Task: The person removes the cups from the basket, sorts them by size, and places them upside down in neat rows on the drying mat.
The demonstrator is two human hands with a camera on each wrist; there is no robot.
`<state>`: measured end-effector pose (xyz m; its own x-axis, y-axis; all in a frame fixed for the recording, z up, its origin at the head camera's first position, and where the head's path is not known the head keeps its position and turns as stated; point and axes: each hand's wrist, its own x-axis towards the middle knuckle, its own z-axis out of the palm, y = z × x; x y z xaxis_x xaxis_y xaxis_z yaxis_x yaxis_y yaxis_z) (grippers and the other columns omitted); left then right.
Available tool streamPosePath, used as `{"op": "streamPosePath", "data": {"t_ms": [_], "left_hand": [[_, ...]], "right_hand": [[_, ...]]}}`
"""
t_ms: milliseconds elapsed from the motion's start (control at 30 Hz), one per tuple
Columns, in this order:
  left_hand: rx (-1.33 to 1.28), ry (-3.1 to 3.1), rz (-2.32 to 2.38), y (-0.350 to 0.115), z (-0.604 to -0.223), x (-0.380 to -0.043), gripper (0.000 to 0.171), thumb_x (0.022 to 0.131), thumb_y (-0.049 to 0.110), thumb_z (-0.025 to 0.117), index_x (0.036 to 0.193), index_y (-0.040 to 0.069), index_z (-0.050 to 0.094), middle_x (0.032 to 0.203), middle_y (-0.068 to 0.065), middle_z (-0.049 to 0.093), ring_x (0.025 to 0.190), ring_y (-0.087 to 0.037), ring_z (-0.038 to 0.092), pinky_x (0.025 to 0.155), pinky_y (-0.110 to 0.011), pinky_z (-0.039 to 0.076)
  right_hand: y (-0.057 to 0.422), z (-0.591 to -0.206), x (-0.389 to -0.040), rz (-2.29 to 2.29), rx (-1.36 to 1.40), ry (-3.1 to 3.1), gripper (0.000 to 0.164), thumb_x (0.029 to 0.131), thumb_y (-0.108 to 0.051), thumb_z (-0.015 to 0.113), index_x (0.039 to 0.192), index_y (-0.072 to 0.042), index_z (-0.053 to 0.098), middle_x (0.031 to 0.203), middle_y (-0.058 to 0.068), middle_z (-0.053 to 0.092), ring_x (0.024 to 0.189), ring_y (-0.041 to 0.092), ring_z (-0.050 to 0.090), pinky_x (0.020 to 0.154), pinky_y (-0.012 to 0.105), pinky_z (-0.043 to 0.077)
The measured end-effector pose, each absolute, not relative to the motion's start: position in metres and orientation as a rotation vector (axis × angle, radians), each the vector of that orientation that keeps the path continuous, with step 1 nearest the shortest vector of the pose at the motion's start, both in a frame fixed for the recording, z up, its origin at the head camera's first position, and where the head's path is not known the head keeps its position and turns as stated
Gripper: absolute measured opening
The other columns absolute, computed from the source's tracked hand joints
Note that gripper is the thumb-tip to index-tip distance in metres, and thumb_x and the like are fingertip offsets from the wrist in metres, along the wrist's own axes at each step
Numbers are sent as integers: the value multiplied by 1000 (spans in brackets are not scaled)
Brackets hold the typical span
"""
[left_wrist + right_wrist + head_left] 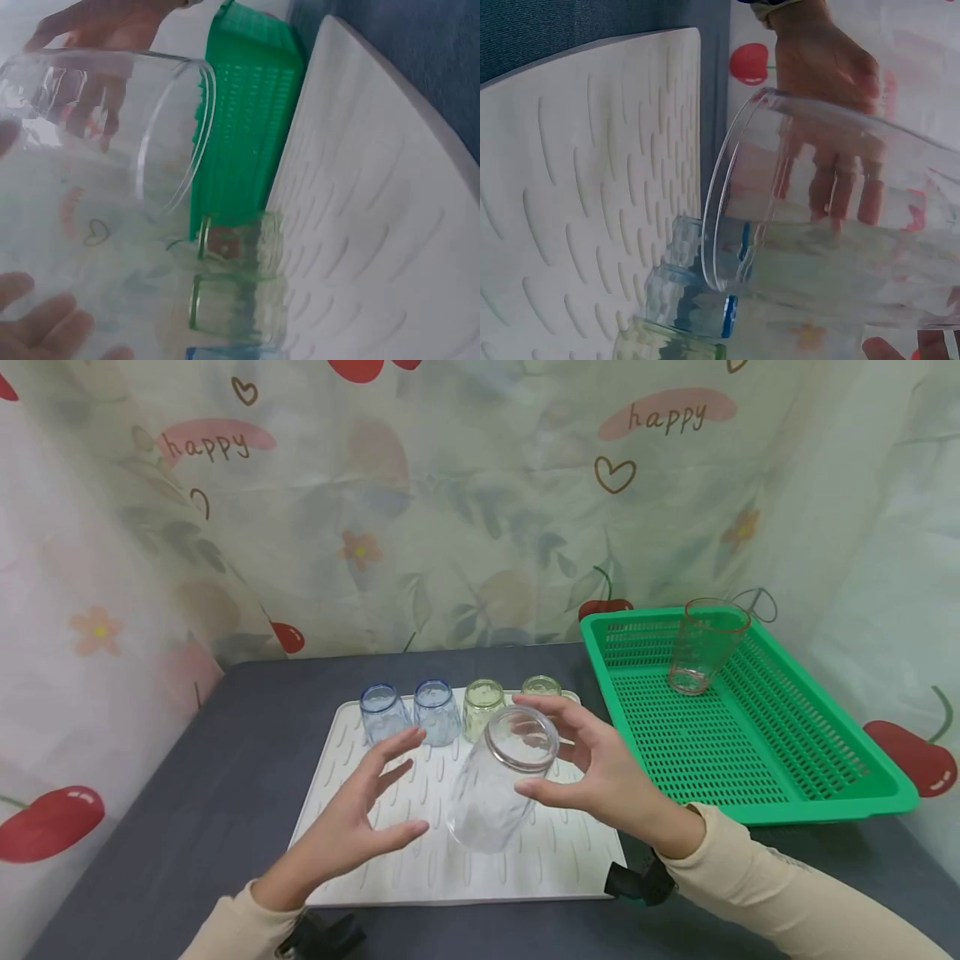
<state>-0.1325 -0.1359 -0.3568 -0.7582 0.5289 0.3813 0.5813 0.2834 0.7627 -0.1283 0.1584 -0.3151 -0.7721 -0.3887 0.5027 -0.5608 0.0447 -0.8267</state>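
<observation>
A clear drinking glass [487, 802] hangs over the white mat, tilted, with its base up and its mouth toward the lower left. My right hand [603, 772] grips it near the base, thumb on the near side and fingers behind. To the left of the glass my left hand [348, 831] is held apart from it, fingers spread and nothing in its grasp. Two blue glasses [437, 718] and two yellow-green glasses [480, 710] stand mouth-down in a row along the mat's far edge. The rightmost one is partly hidden behind my right fingers.
The white ridged mat [412, 868] lies on a dark grey table [247, 727]. At the right stands a green perforated basket [750, 810], with a pink-rimmed clear glass [701, 652] at its far end. A printed curtain [465, 527] closes off the back and sides.
</observation>
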Motion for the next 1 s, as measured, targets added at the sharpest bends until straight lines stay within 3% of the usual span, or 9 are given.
{"op": "streamPosePath", "data": {"t_ms": [200, 433, 667, 833, 1000], "left_hand": [[-775, -2809, -1026, -142, -359, -125, 83, 89, 31, 70, 154, 15, 21, 155, -11, 26, 142, -32, 27, 108, -61, 30], [-642, -3048, -509, -145, -378, -111, 92, 84, 55, 66, 153, 10, 25, 157, -22, 20, 143, -46, 20, 101, -77, 15], [-562, -3066, -383, -160, -398, -101, 91, 84, 61, 62, 151, 7, 32, 156, -25, 24, 142, -49, 21, 103, -75, 12], [-534, -3144, -312, -172, -407, -102, 94, 85, 64, 58, 152, 6, 27, 157, -26, 18, 143, -51, 14, 106, -72, 1], [-542, -3227, -297, -180, -411, -103, 90, 88, 60, 57, 152, 5, 25, 158, -27, 16, 143, -51, 11, 106, -72, 1]], "right_hand": [[146, -315, -131, 1849, 888, -2253, 72, 76, 0, 80, 139, -9, 47, 132, 9, 53, 119, 21, 56, 92, 35, 52], [129, -316, -135, 1834, 824, -2315, 74, 75, -6, 82, 140, -16, 47, 136, 5, 52, 123, 23, 55, 94, 39, 51], [110, -323, -140, 1864, 814, -2336, 73, 76, -9, 83, 140, -16, 48, 137, 2, 52, 124, 21, 55, 95, 38, 50], [97, -329, -142, 1857, 830, -2362, 73, 76, -13, 83, 140, -16, 47, 136, 1, 53, 124, 19, 55, 97, 37, 49], [86, -335, -143, 1893, 823, -2372, 73, 77, -14, 82, 140, -16, 46, 136, 1, 52, 124, 20, 54, 99, 38, 48]]}}
